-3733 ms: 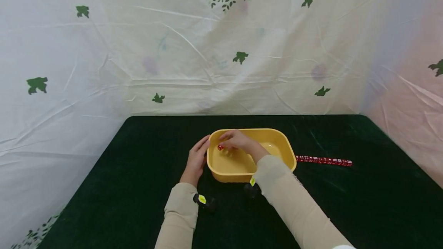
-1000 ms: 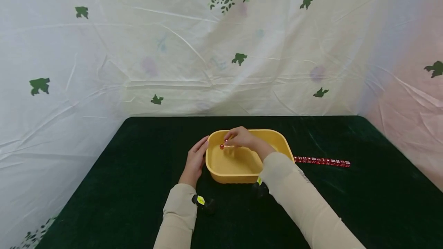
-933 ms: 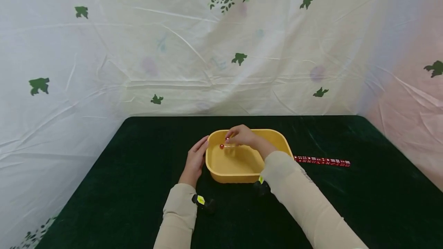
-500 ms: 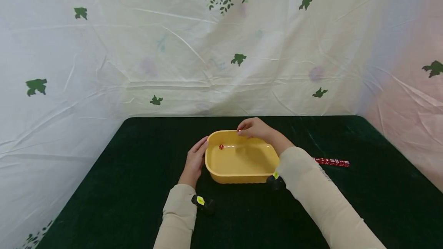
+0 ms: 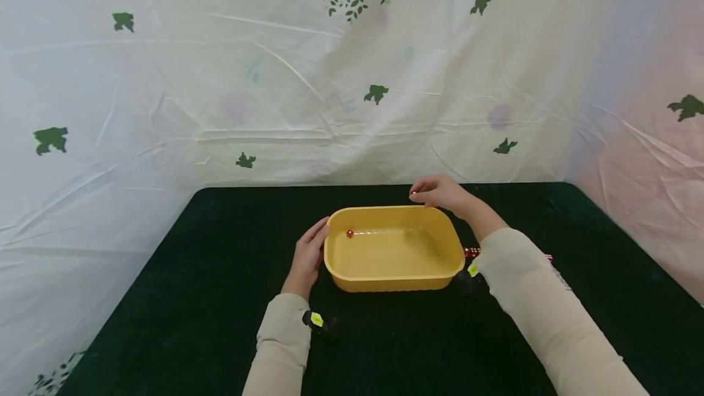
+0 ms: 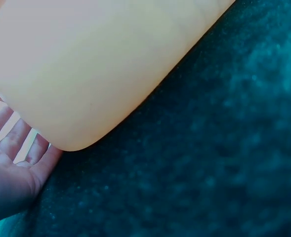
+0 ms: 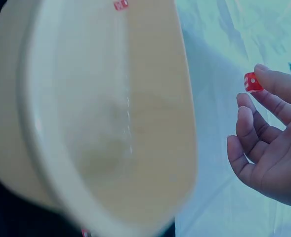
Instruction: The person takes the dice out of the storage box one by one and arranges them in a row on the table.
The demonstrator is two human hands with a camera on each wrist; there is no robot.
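On the dark green table (image 5: 220, 298) a yellow tub (image 5: 393, 283) stood near the middle, and both hands of the person were close to it. At 9 o'clock of the tub, the left hand (image 5: 309, 255) rested flat against the outer wall; in the left wrist view its fingers (image 6: 17, 140) lay straight and close together along the tub's rounded corner (image 6: 71, 138), touching it and gripping nothing.

At about 1 o'clock of the tub, just beyond the far rim, the right hand (image 5: 442, 193) hovered above the table. It pinched a small red die (image 7: 253, 82) at its fingertips; the right wrist view showed the die held at the tip of the upper finger, while the other fingers (image 7: 254, 133) were loosely curled below it and a little apart. The thumb was not visible there, so it could not be told how it pressed the die. In the head view the die appeared only as a tiny red dot at the fingertips.

Inside the tub, a second red die (image 5: 349, 233) lay on the floor near the far left corner, at about 10 o'clock. At 3 o'clock of the tub, a row of red dice (image 5: 470, 252) lay on the table, mostly hidden behind the right sleeve (image 5: 539, 310).

Behind the table hung a pale sheet (image 5: 165, 78) printed with green leaves.
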